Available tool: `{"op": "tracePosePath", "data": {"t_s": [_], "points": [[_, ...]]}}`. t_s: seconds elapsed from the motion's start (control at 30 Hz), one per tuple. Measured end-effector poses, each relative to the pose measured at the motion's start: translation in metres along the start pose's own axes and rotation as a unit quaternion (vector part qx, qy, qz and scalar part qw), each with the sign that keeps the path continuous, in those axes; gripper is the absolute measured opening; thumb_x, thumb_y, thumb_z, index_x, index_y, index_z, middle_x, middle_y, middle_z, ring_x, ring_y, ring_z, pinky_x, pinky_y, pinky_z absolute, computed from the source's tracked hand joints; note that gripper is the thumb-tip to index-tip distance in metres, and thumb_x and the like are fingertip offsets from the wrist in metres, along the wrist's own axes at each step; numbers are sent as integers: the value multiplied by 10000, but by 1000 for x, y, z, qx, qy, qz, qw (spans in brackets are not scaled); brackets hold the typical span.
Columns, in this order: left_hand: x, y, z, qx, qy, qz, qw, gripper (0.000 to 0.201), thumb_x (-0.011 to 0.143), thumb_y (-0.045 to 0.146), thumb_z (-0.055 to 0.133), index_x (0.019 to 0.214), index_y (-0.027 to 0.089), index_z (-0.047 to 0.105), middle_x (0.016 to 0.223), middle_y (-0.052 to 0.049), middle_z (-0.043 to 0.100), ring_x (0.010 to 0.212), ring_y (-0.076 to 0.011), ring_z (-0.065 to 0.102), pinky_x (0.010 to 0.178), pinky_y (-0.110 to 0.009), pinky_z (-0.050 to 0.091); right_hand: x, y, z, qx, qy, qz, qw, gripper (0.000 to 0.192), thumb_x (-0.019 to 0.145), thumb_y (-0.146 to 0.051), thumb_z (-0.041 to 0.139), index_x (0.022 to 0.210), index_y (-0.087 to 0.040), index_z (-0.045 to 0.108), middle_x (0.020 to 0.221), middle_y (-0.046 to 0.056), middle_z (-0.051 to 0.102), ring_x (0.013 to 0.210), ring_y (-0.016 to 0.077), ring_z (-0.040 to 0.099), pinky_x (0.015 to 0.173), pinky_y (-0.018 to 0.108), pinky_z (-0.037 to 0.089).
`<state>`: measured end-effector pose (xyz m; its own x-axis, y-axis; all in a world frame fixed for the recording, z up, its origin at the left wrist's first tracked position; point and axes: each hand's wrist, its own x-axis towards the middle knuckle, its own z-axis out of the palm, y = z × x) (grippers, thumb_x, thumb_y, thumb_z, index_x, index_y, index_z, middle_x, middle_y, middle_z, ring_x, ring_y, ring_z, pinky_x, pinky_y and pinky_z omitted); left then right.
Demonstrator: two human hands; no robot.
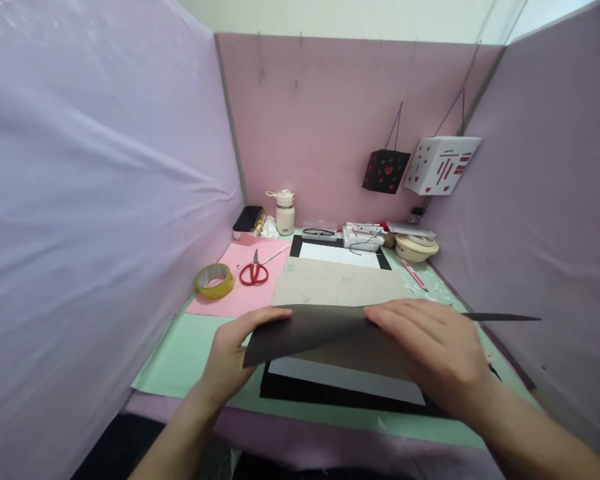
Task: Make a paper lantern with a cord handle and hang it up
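My left hand [233, 353] grips the left edge of a black paper sheet [320, 330], which it lifts off the desk. Flat on the same sheet lies my right hand [430, 347], fingers spread and pressing it near the middle. The sheet's far right corner sticks out to the right, raised off the table. Under it lies a white sheet on black card [340, 387]. A grey cardboard piece [337, 283] lies just beyond the hands.
Red scissors [254, 272], a yellow tape roll [214, 280] and pink paper [240, 293] lie at left. A bottle [285, 213], glasses [319, 233], a bowl [416, 248] and a pink knife [414, 275] stand farther back. Two paper lanterns [440, 165] hang right. Partition walls enclose the green mat [190, 347].
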<state>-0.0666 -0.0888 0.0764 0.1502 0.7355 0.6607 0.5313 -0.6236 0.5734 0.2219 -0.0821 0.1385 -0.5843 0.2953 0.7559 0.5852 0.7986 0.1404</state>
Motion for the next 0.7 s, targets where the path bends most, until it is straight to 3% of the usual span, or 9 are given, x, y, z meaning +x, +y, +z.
{"op": "tracePosePath", "data": {"t_s": [0.07,0.13,0.23,0.3,0.37,0.43,0.5,0.57,0.7], "points": [[12,-4,1,-3,26,-20,999,158,900,222,602,886,231,759,860,4,779,774,-186,737,714,-275,599,16,11,-14,-37,-6,0,999,182,939,-135,528,1062,-205,641,879,49,741,795,193,687,734,323,505],[23,-6,-1,8,99,-62,993,139,844,286,687,740,214,745,704,22,746,645,-179,696,607,-270,569,32,28,-27,-99,-27,35,994,141,956,-320,564,1006,-222,652,845,49,729,741,200,668,664,321,469],[40,-9,-11,-47,142,-148,978,210,774,399,756,745,193,728,676,14,720,628,-187,669,553,-274,535,51,63,-40,-159,-82,154,972,486,926,-652,427,864,-228,657,712,43,674,598,201,593,538,323,381],[48,-15,-18,-143,92,-206,964,265,763,431,760,840,179,734,779,-19,748,720,-213,696,619,-299,562,56,87,-41,-91,-138,231,959,572,880,-736,409,746,-228,637,596,7,603,514,161,514,510,302,365],[53,-25,-22,-232,-12,-257,938,310,745,427,776,899,161,736,856,-57,761,793,-238,712,699,-336,579,53,108,-34,-11,-184,309,933,580,848,-745,456,679,-214,618,556,-6,563,507,142,492,502,282,366],[51,-40,-21,-292,-127,-297,900,328,740,418,779,919,146,742,870,-82,764,803,-246,718,734,-359,580,43,125,-23,43,-200,383,901,564,818,-736,509,684,-202,629,578,-1,578,535,142,508,504,271,374],[47,-53,-17,-319,-195,-320,871,342,749,427,764,934,139,746,886,-94,764,817,-249,719,757,-370,575,30,137,-13,104,-207,439,868,544,799,-719,546,724,-189,647,631,10,611,562,144,530,514,265,393],[41,-63,-12,-313,-202,-330,867,368,751,447,748,942,132,745,907,-97,764,850,-257,716,790,-385,566,15,146,-7,175,-240,450,842,521,797,-692,570,743,-179,640,668,16,620,578,143,542,521,258,409],[36,-71,-5,-261,-150,-328,895,366,749,463,733,885,123,739,876,-90,763,863,-268,707,823,-409,550,-9,156,-10,255,-320,411,815,441,809,-616,619,736,-181,601,695,5,605,604,134,542,535,241,413]]}}
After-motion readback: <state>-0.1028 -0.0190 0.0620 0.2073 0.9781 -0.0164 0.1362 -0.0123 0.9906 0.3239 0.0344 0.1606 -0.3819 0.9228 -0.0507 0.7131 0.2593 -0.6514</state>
